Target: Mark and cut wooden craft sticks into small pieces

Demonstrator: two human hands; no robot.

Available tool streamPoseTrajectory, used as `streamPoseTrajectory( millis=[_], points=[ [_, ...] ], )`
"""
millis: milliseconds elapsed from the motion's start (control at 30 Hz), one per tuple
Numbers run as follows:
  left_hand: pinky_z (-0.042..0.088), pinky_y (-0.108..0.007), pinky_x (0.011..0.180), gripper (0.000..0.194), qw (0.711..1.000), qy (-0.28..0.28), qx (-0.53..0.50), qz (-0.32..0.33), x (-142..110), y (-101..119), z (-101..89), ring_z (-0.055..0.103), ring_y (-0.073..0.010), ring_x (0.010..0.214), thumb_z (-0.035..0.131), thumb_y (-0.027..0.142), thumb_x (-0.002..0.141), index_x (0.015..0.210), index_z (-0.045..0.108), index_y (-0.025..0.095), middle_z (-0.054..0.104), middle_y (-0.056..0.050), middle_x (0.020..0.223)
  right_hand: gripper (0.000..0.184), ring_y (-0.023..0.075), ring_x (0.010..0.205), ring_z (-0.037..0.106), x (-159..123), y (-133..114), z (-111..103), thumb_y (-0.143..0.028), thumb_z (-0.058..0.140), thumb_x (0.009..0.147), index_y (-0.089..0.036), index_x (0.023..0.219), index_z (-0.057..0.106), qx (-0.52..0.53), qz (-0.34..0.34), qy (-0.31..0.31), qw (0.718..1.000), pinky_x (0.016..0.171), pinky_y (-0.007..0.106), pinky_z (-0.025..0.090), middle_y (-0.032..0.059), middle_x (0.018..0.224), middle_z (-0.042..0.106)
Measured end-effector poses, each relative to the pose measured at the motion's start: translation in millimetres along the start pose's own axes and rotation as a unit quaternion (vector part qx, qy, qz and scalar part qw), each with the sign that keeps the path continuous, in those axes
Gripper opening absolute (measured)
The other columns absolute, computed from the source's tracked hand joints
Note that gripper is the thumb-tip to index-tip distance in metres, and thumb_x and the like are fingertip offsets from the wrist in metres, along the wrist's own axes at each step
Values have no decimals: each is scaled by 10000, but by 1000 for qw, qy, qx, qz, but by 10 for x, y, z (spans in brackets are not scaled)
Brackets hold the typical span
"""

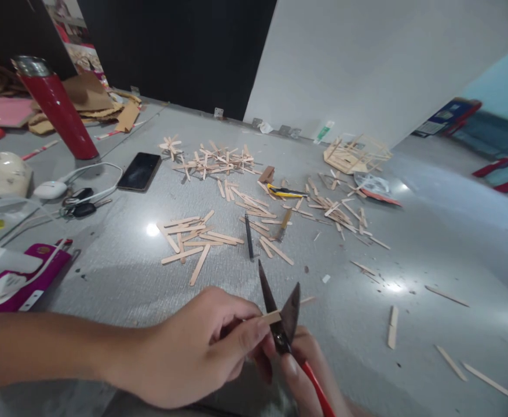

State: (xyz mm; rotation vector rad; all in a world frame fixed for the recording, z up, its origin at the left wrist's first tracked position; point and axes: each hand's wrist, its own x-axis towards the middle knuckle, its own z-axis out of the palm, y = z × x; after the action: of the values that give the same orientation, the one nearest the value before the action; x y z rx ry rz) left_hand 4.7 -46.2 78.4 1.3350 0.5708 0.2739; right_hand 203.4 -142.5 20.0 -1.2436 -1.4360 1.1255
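Note:
Between the thumb and fingers of my left hand (pixel 205 344) is a short flat wooden craft stick (pixel 272 317). Its free end lies between the parted blades of the scissors (pixel 283 336), close to the pivot. My right hand (pixel 308 370) is closed around the red handles of these scissors, whose dark blades point away from me. Part of the right hand and the lower handle run out of the bottom of the view. Just beyond the blades lie a dark pen-like stick (pixel 249 236) and a loose pile of craft sticks (pixel 193 236).
A yellow box cutter (pixel 286 191) lies among more sticks. Farther back stands a small stick frame (pixel 355 155). On the left are a phone (pixel 139 171), a red flask (pixel 58 110), keys (pixel 82 202) and a purple box (pixel 28 275). Cut pieces (pixel 393 327) lie right.

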Motion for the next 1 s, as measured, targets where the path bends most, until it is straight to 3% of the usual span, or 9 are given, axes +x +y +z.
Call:
streamPoseTrajectory(
  millis=[133,300,533,733,1000],
  points=[
    [294,-176,436,563,999,-14,44,12,22,-43,7,377,-74,441,401,614,1091,813,591,161,462,56,540,361,237,838,640,-54,-27,16,-531,536,1063,-209,1006,691,-12,-38,17,999,776,370,555,86,945,667],
    [340,-167,476,614,996,-32,84,15,36,-54,10,416,-80,473,299,627,1105,797,562,165,487,38,550,341,235,869,654,-14,-17,20,-505,491,1089,-220,1011,662,26,-60,-8,998,795,365,545,77,970,675],
    [353,-167,490,564,995,-31,92,12,38,-56,16,416,-78,470,321,565,1121,794,556,169,489,42,545,439,247,866,651,-28,60,-34,-548,474,1080,-190,934,680,16,-34,-40,998,727,360,551,123,979,678],
    [344,-165,478,551,996,-32,85,9,44,-66,24,410,-78,471,328,556,1119,779,534,174,486,40,543,594,194,677,576,104,-39,-49,-632,404,1072,-168,878,719,27,-19,-106,994,597,310,524,79,778,637],
    [335,-164,481,575,996,-24,80,8,35,-58,22,408,-77,483,350,620,1100,788,540,176,486,39,559,622,164,584,499,132,-30,-47,-675,403,1053,-175,820,690,46,-10,-112,993,523,293,460,56,714,591]
  ],
)
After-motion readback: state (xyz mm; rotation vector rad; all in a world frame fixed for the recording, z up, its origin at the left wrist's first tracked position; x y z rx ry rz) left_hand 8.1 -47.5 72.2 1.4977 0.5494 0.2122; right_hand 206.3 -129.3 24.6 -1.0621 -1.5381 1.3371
